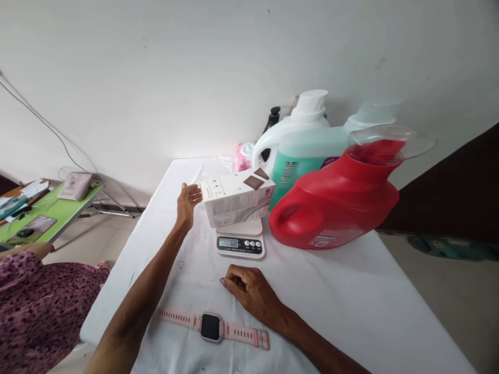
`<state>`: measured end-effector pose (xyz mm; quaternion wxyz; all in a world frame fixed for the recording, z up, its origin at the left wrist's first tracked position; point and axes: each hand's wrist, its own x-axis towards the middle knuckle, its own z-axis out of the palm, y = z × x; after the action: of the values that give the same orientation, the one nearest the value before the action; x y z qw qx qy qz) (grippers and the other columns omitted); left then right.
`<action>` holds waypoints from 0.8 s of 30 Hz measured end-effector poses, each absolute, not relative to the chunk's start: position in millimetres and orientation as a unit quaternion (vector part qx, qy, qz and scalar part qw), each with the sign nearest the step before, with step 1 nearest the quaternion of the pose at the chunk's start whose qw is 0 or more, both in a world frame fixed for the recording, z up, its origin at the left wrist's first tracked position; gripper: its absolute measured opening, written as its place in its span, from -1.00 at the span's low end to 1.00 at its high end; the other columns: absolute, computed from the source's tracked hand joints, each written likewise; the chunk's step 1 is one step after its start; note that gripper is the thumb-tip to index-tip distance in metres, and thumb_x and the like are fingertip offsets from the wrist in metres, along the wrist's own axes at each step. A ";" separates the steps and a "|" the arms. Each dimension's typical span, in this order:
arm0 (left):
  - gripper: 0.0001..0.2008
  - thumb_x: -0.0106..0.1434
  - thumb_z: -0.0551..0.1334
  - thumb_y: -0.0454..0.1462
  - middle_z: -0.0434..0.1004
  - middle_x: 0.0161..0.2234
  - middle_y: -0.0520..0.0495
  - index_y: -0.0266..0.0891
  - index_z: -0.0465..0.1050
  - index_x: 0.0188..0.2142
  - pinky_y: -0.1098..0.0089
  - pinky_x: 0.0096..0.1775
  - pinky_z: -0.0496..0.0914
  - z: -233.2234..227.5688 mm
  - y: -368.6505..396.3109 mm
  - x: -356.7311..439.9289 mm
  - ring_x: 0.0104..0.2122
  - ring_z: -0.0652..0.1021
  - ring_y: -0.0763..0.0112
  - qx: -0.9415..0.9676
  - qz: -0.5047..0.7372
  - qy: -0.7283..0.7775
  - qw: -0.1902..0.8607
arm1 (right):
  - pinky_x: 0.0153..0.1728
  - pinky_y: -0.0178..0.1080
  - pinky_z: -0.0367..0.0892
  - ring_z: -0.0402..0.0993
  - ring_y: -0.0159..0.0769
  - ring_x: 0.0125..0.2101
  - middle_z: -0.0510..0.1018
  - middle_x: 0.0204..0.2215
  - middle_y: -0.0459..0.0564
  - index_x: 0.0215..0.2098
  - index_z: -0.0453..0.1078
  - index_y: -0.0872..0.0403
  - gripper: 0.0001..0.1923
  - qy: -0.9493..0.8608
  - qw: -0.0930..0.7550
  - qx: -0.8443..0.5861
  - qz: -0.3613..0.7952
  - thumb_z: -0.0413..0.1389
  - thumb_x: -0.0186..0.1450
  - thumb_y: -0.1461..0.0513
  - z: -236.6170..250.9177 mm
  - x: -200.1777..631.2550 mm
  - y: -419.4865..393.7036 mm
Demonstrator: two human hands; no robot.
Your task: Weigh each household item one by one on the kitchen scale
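The white cardboard box [237, 201] sits on the small white kitchen scale [240, 240]; the red plastic detergent jug [335, 205] lies right of the scale, the pink smartwatch [212, 327] before it.

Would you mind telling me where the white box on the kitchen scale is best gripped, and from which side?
Probably across its short ends. The white box lies lengthwise on the kitchen scale, overhanging it on both sides. The left hand is already open at its left end, and the red jug crowds the right end, so coming from the left, fingers over the top, looks easiest.

Head-worn view, down over table [351, 311]
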<state>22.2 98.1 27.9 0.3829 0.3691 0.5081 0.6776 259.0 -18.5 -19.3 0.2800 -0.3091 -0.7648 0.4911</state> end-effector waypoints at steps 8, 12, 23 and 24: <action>-0.40 0.33 0.17 0.22 0.62 -0.30 -0.18 -0.33 0.50 -0.20 0.30 -0.26 0.45 -4.4 100.2 29.9 -0.34 0.57 0.30 0.386 0.666 0.517 0.374 | -0.50 -0.33 0.07 0.15 -0.43 -0.56 0.24 -0.58 -0.20 -0.45 0.20 0.03 -0.68 -0.761 0.276 -0.299 0.505 0.04 0.45 0.12 -25.4 260.2 -18.8; -0.43 0.32 0.19 0.21 0.58 -0.37 -0.13 -0.31 0.48 -0.24 0.33 -0.30 0.44 -2.7 100.3 25.1 -0.42 0.51 0.38 0.392 0.648 0.527 0.386 | -0.52 -0.33 0.06 0.14 -0.43 -0.57 0.22 -0.58 -0.21 -0.45 0.20 0.03 -0.66 -0.759 0.267 -0.300 0.513 0.03 0.47 0.11 -25.5 260.7 -19.7; -0.37 0.27 0.16 0.29 0.36 -0.54 0.00 -0.22 0.23 -0.52 0.40 -0.43 0.35 6.2 104.1 27.6 -0.51 0.34 0.47 0.448 0.604 0.551 0.362 | -0.54 -0.35 0.08 0.14 -0.46 -0.59 0.23 -0.58 -0.21 -0.45 0.21 0.03 -0.65 -0.769 0.272 -0.292 0.499 0.02 0.50 0.14 -24.9 262.1 -18.8; -0.37 0.27 0.16 0.29 0.35 -0.54 0.00 -0.22 0.24 -0.52 0.40 -0.43 0.35 5.5 104.5 27.4 -0.51 0.33 0.47 0.449 0.603 0.552 0.362 | -0.54 -0.35 0.09 0.14 -0.46 -0.59 0.23 -0.58 -0.21 -0.45 0.22 0.03 -0.66 -0.770 0.272 -0.292 0.498 0.02 0.50 0.14 -25.1 262.2 -18.5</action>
<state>27.4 104.5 5.5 0.3618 0.4488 0.5518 0.6027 262.2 -18.5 -25.1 0.2723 -0.2917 -0.7701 0.4977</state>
